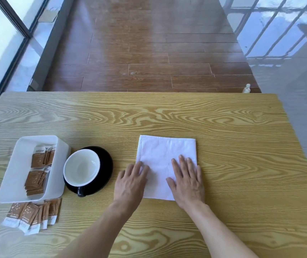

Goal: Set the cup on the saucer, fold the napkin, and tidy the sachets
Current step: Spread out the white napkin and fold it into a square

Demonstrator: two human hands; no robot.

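While my left hand point(131, 180) and right hand point(187, 180) press flat and apart on the napkin's point(160, 151) near half, its long axis runs away from me, with loose sachets point(32, 216) nearer my left.

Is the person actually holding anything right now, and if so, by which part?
Nothing is gripped. Both hands lie flat and open on the white napkin: left hand at its near-left edge, right hand on its near-right part.
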